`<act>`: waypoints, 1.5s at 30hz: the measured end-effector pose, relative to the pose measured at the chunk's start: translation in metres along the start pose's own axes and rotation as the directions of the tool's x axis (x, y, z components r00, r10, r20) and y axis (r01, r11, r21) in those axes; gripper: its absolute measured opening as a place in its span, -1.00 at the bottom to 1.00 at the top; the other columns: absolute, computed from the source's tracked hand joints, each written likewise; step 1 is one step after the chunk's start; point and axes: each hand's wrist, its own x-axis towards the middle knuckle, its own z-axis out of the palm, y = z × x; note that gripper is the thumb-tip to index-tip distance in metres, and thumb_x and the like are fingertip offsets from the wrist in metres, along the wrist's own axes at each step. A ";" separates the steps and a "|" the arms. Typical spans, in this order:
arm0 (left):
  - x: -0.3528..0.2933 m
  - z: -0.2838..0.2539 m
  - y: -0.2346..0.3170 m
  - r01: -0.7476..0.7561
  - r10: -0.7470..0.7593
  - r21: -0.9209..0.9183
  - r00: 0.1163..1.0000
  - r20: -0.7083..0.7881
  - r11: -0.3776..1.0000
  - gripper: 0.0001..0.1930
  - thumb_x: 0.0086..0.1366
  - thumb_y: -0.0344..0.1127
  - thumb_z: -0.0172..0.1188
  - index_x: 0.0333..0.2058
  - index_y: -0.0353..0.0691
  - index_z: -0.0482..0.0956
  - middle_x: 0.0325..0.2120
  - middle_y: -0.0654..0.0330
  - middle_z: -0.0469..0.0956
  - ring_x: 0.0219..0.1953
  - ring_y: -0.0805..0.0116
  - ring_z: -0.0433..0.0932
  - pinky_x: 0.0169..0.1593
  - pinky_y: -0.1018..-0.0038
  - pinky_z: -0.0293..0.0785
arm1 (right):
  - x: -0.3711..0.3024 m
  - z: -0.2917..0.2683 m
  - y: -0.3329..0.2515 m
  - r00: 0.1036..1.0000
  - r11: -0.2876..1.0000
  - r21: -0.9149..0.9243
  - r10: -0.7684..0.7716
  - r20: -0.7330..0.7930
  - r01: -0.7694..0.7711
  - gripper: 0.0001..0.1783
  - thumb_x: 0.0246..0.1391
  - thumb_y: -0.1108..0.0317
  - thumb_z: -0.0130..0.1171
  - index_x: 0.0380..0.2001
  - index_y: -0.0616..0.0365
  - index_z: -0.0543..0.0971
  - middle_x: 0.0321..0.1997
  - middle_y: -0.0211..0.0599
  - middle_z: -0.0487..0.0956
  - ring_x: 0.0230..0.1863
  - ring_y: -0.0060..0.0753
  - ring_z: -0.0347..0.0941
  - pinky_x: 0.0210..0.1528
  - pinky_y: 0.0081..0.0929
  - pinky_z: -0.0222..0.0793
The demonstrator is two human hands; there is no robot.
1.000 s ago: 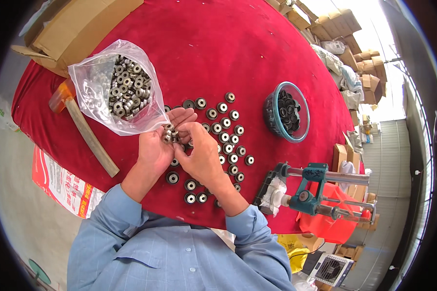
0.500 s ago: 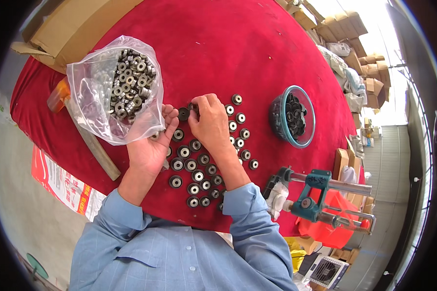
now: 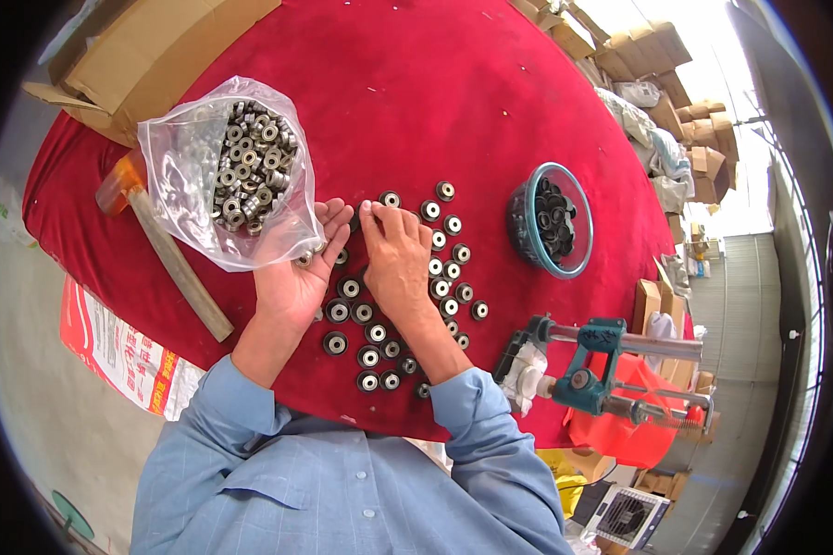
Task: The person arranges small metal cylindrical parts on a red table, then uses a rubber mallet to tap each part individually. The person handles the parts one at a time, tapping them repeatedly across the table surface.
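Note:
My left hand (image 3: 287, 282) is palm up beside the clear plastic bag (image 3: 185, 176) of small steel bearings (image 3: 245, 166). A few loose bearings (image 3: 304, 259) lie in its curled fingers. My right hand (image 3: 400, 264) is palm down just to the right, its fingers drawn together; what they pinch is hidden. A black ring (image 3: 355, 220) shows in part between the two hands' fingertips. Around and below my right hand, several black rings with bearings set in them (image 3: 339, 311) stand on the red cloth (image 3: 435, 102). One more of these assemblies (image 3: 390, 199) sits just beyond its fingertips.
A clear bowl (image 3: 511, 222) of black rings (image 3: 555, 217) stands to the right. Near the right table edge is a green hand press (image 3: 597, 365). A hammer (image 3: 180, 264) lies left of the bag, below a cardboard box (image 3: 148, 65). Stacked cartons (image 3: 643, 51) stand beyond the table.
My right hand has shifted slightly downward, and its fingers now cover much of the black ring. An assembly beyond its fingertips has come into sight. My left hand stays palm up with bearings.

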 end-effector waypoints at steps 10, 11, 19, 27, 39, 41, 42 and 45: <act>0.009 -0.005 0.000 0.033 -0.034 0.018 0.997 0.071 0.999 -0.48 0.65 -0.14 -0.07 0.19 -0.60 0.50 0.33 -0.36 0.46 0.48 -0.26 0.37 0.51 -0.07 0.42 | 0.001 -0.017 0.011 0.982 0.933 0.325 0.182 -0.048 -0.157 -0.31 0.05 0.67 0.19 0.31 0.12 0.59 0.19 -0.16 0.62 0.29 -0.06 0.51 0.28 -0.05 0.37; 0.009 0.001 -0.002 0.026 -0.028 0.053 0.999 0.038 0.998 -0.46 0.66 -0.12 -0.09 0.22 -0.60 0.47 0.35 -0.37 0.43 0.50 -0.25 0.34 0.52 -0.07 0.39 | 0.004 -0.021 0.013 0.968 0.904 0.411 0.200 -0.153 -0.122 -0.40 0.14 0.67 0.17 0.28 0.17 0.59 0.12 -0.05 0.64 0.18 0.03 0.60 0.19 -0.04 0.51; 0.011 -0.008 -0.010 0.056 -0.064 0.041 0.970 0.236 0.998 -0.40 0.68 -0.11 -0.18 0.29 -0.65 0.38 0.36 -0.39 0.40 0.45 -0.20 0.39 0.56 0.00 0.32 | 0.006 -0.037 -0.026 0.995 0.756 0.654 0.085 -0.042 -0.037 -0.57 0.14 0.58 0.36 0.10 0.26 0.63 0.00 -0.08 0.61 -0.08 -0.05 0.68 -0.06 -0.20 0.65; 0.006 -0.002 -0.012 0.011 -0.026 0.172 0.996 0.085 0.985 -0.41 0.69 -0.10 -0.20 0.31 -0.61 0.38 0.34 -0.36 0.43 0.45 -0.15 0.40 0.56 0.04 0.32 | 0.006 -0.028 -0.032 1.000 0.736 0.677 0.026 -0.013 -0.010 -0.56 0.08 0.61 0.36 0.08 0.27 0.63 -0.01 -0.11 0.64 -0.08 -0.06 0.69 -0.05 -0.26 0.66; -0.001 0.007 0.013 -0.042 0.042 0.022 0.999 -0.019 0.999 -0.73 0.57 -0.19 0.04 -0.04 -0.29 0.57 -0.22 0.06 0.58 -0.22 0.23 0.56 -0.22 0.39 0.54 | 0.022 -0.023 0.009 0.960 0.811 0.553 0.273 -0.067 -0.192 -0.62 0.04 0.60 0.39 -0.05 0.18 0.60 -0.14 -0.22 0.63 -0.21 -0.19 0.65 -0.08 -0.20 0.56; -0.004 0.012 0.014 -0.043 0.047 0.035 0.991 -0.123 0.998 -0.82 0.53 -0.23 0.08 -0.24 -0.18 0.52 -0.44 0.20 0.40 -0.44 0.38 0.33 -0.44 0.48 0.27 | 0.022 -0.013 0.010 0.973 0.844 0.509 0.225 -0.054 -0.167 -0.65 0.06 0.56 0.39 -0.06 0.17 0.60 -0.13 -0.21 0.63 -0.18 -0.13 0.65 -0.05 -0.17 0.53; -0.004 0.011 0.014 -0.036 0.041 0.042 0.991 -0.124 0.998 -0.81 0.52 -0.22 0.10 -0.28 -0.17 0.52 -0.47 0.22 0.41 -0.46 0.37 0.35 -0.45 0.48 0.26 | 0.023 -0.007 0.007 0.979 0.857 0.492 0.199 -0.045 -0.152 -0.66 0.07 0.54 0.40 -0.07 0.16 0.61 -0.13 -0.20 0.63 -0.16 -0.11 0.65 -0.04 -0.15 0.52; -0.005 0.010 0.015 -0.020 0.027 0.053 0.991 -0.131 0.998 -0.76 0.50 -0.19 0.15 -0.38 -0.13 0.51 -0.55 0.25 0.42 -0.50 0.35 0.39 -0.47 0.47 0.23 | 0.026 0.004 -0.001 0.990 0.893 0.447 0.109 -0.087 -0.059 -0.74 0.09 0.49 0.40 -0.13 0.15 0.62 -0.13 -0.20 0.63 -0.08 -0.07 0.63 0.01 -0.13 0.48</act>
